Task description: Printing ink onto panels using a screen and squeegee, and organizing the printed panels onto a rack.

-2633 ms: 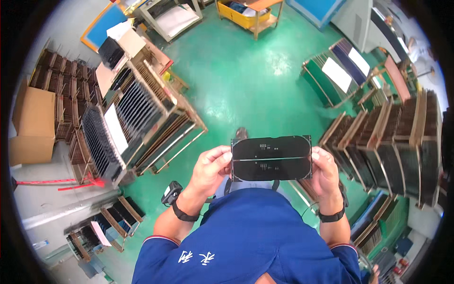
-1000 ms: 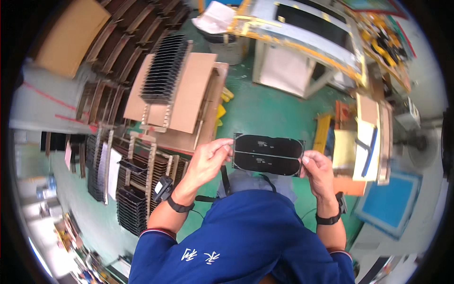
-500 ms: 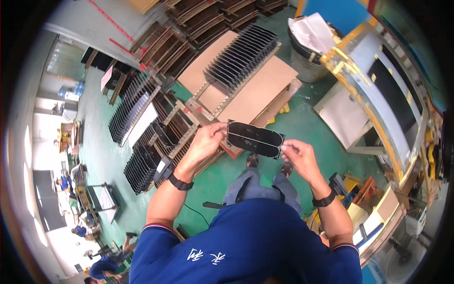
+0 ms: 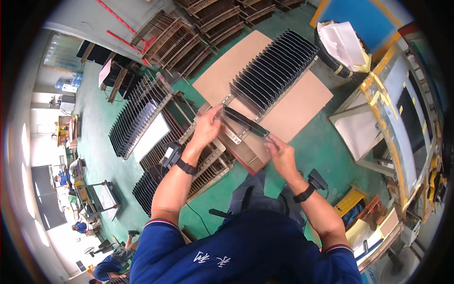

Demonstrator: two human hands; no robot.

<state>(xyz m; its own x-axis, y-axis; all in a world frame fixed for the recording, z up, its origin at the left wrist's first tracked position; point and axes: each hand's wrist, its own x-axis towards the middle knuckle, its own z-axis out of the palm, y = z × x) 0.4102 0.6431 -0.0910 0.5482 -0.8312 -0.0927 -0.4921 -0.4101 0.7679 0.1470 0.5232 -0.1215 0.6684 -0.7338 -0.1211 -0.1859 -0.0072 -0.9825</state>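
A thin black panel [image 4: 245, 121] is stretched between my two hands, seen nearly edge-on. My left hand [image 4: 206, 128] pinches its left end, and my right hand [image 4: 280, 155] pinches the right end. Just past the panel lies a slotted rack [image 4: 230, 131], whose near end is bare. Farther along, the same rack carries a row of upright black panels [image 4: 274, 66]. The held panel hangs over the rack's near end; whether it touches the rack I cannot tell.
Brown board [image 4: 307, 97] lies under the rack. To the left are more loaded racks [image 4: 137, 118] and a white sheet [image 4: 151, 137]. A bin with white paper [image 4: 343, 47] stands at the far right, near a yellow-edged frame [image 4: 388, 104]. People [image 4: 111, 267] work at the lower left.
The panel has tilted from showing its broad face to nearly edge-on. Both hands have carried it away from my body, up to the rack's near end. The view has shifted a little.
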